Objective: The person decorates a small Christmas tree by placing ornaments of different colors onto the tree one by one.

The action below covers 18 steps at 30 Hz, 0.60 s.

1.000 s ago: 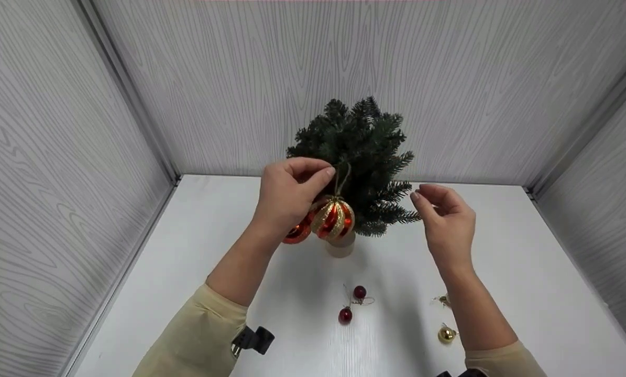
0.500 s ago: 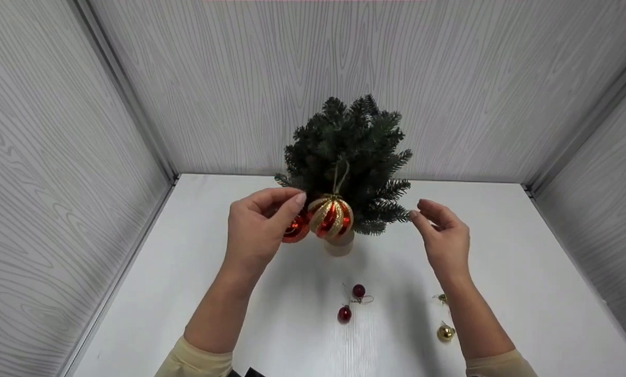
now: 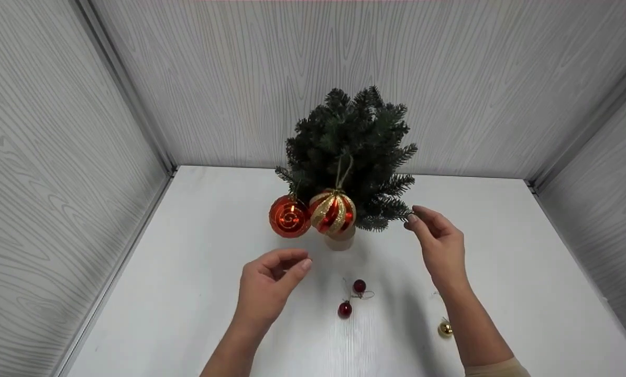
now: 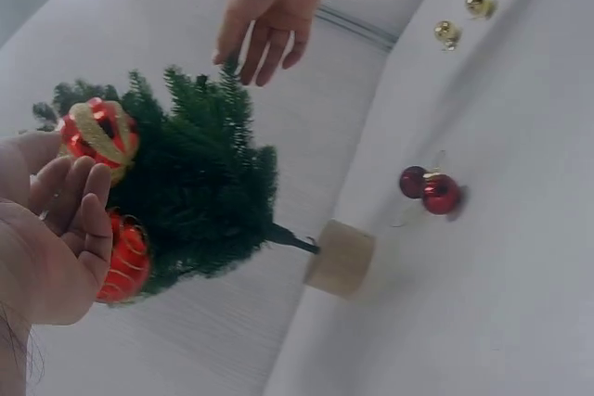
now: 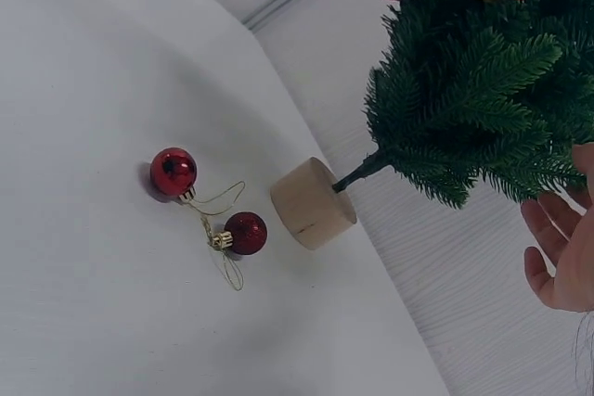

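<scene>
A small artificial Christmas tree (image 3: pixel 354 131) stands on a round wooden base (image 5: pixel 313 203). From its front hang a red bauble with a gold swirl (image 3: pixel 289 217) and a red-and-gold striped bauble (image 3: pixel 333 211) on a string loop. My left hand (image 3: pixel 271 283) is below these two baubles, apart from them, fingers loosely bent around nothing. At the tree's right side, thumb and fingertips of my right hand (image 3: pixel 441 246) pinch the tip of a low branch (image 3: pixel 396 209). In the left wrist view, the right hand (image 4: pixel 274 16) reaches that same branch end.
Two small dark red baubles (image 3: pixel 344 309) with thread loops lie on the white table (image 3: pixel 187 293) before the tree. Two small gold balls (image 4: pixel 477 3) lie to the right, partly behind the right forearm in the head view. Grained panels (image 3: pixel 239 78) enclose the back and sides.
My left hand has let go of the striped bauble's string and drawn back and down, uncovering the swirl bauble. My right hand has lowered slightly onto the branch tip.
</scene>
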{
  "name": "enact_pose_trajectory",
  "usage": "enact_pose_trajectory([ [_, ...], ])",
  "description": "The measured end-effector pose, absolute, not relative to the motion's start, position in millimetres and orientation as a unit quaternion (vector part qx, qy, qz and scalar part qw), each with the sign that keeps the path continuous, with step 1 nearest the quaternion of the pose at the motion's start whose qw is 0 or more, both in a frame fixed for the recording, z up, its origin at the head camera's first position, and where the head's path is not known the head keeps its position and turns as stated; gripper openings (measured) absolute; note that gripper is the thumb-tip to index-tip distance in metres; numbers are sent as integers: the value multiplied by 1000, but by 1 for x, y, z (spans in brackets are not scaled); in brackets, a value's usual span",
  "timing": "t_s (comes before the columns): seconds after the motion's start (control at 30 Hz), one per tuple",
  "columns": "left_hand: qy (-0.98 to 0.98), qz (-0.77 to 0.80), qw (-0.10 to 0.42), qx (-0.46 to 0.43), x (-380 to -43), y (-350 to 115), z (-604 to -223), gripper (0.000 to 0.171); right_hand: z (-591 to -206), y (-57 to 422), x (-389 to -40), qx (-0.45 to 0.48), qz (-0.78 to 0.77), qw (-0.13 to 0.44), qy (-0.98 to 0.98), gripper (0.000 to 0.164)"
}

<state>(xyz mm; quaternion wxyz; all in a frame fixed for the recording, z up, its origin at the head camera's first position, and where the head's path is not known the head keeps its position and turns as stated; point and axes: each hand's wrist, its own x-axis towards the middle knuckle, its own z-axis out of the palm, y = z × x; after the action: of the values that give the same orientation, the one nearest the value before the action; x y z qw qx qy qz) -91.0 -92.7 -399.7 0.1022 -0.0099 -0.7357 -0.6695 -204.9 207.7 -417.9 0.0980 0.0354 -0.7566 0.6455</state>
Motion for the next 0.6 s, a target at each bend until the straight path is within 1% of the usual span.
enact_pose_trajectory([
  [0.1, -748, -660, 69, 2, -92, -87, -422, 20, -419, 207, -201, 36, 650, 103, -752, 33],
  [0.2, -753, -656, 53, 11, -93, -76, -442, 21, -420, 209, -204, 42, 656, 100, -747, 33],
  [0.37, -763, -645, 42, 24, -95, -61, -467, 21, -419, 213, -209, 58, 661, 91, -743, 30],
  [0.6, -796, -603, 35, 36, -98, -38, -492, 20, -422, 220, -214, 88, 667, 79, -736, 30],
])
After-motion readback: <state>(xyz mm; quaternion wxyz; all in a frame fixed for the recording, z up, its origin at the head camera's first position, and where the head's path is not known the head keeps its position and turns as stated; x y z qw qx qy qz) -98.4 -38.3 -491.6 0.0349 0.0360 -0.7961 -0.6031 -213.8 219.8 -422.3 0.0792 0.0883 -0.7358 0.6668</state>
